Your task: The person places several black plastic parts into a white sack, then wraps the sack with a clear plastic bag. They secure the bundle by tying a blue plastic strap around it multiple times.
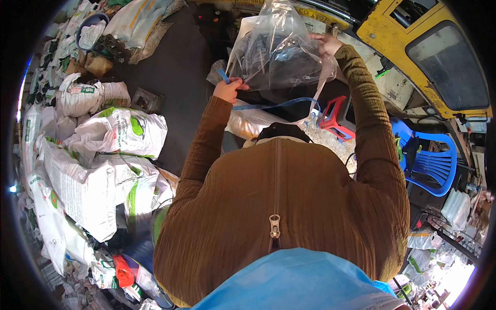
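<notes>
Clear, crinkled plastic bag (279, 57) is spread at the top centre, beyond the person's chest, between two raised arms in brown ribbed sleeves. On the left, the left arm reaches forward from the shoulder, angled slightly inward; on the right, the right arm reaches further, its elbow out wide and its forearm slanting inward to the far side of the bag.

The left hand (231, 90) is nearly closed at the bag's lower left edge, fingers bent, with a short, narrow blue piece (223, 76) poking out of its grasp; whether it also pinches the plastic, I cannot tell. The right hand (327, 44) has its fingers curled together on the bag's upper right edge, gripping the film.

At the far left, white printed sacks (116, 132) are heaped up to the edge of a dark, flat surface (150, 77), which gives open room left of the left hand. Below the bag, a long blue strap (279, 105) runs across, toward a red-and-grey plastic frame (333, 119). Right of the right arm, a yellow metal panel with a dark window (380, 31) bounds the space, and a blue slatted plastic chair (436, 160) stands beside the elbow.
</notes>
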`<action>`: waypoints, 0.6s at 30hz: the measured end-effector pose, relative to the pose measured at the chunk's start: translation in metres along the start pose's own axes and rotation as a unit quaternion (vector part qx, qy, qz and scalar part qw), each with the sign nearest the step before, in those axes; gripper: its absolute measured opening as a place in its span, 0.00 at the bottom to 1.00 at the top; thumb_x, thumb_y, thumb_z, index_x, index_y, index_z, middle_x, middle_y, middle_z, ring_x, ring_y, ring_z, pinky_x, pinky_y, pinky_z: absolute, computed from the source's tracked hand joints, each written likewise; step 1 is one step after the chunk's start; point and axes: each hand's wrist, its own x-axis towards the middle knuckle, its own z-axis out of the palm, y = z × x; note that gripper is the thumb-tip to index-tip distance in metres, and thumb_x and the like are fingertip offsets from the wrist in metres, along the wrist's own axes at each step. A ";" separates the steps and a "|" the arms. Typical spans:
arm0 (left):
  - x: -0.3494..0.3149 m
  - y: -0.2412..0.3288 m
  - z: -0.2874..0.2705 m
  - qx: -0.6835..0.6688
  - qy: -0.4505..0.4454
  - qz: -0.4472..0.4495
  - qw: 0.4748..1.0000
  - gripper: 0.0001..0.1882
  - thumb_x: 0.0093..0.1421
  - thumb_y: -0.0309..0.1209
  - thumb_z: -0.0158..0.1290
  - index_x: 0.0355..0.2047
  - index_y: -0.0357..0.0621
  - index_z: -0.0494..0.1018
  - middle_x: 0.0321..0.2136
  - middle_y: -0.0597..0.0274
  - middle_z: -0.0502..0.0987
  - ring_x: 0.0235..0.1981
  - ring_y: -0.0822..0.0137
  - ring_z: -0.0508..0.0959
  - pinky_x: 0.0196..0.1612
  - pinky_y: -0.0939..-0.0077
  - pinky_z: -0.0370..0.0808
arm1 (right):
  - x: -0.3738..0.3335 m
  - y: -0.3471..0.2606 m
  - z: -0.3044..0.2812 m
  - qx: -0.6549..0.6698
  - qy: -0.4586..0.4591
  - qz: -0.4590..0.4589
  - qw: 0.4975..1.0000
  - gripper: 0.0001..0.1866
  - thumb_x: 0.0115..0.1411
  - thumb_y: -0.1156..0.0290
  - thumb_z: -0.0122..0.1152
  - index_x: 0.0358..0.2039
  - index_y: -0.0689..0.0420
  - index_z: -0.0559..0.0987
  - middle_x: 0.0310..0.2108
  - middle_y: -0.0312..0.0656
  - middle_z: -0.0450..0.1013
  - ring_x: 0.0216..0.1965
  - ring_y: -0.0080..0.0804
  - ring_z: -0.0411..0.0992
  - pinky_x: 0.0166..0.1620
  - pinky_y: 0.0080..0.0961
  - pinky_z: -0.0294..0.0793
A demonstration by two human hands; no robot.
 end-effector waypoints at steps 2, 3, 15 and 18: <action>0.001 -0.004 0.001 0.007 0.008 -0.007 1.000 0.09 0.58 0.35 0.48 0.36 0.45 0.66 0.27 0.59 0.76 0.08 0.84 0.53 0.09 0.86 0.48 | 0.000 0.008 0.003 -0.125 0.042 0.026 0.991 0.36 0.40 0.85 0.50 0.54 0.51 0.66 0.32 0.43 0.73 0.26 0.25 0.70 0.27 0.26 0.73; 0.002 -0.007 0.001 0.009 0.016 -0.017 1.000 0.09 0.58 0.35 0.48 0.36 0.45 0.66 0.27 0.58 0.76 0.08 0.83 0.53 0.09 0.86 0.48 | -0.001 0.011 0.005 -0.097 0.027 0.060 0.993 0.36 0.40 0.86 0.50 0.54 0.53 0.66 0.28 0.44 0.73 0.23 0.29 0.71 0.25 0.28 0.73; 0.011 0.000 0.008 0.579 0.240 0.075 0.776 0.15 0.58 0.37 0.43 0.34 0.36 0.71 0.31 0.46 0.76 0.33 0.52 0.76 0.38 0.62 0.72 | -0.024 0.044 0.053 -0.424 0.172 -0.130 0.880 0.12 0.51 0.73 0.49 0.35 0.65 0.74 0.29 0.55 0.73 0.34 0.51 0.73 0.39 0.36 0.72; 0.009 0.008 0.017 0.613 0.253 0.059 0.747 0.15 0.58 0.36 0.44 0.34 0.35 0.71 0.32 0.43 0.76 0.38 0.48 0.76 0.41 0.59 0.72 | -0.034 0.046 0.064 -0.411 0.210 -0.134 0.877 0.13 0.54 0.67 0.50 0.32 0.65 0.76 0.30 0.54 0.73 0.35 0.51 0.73 0.39 0.37 0.72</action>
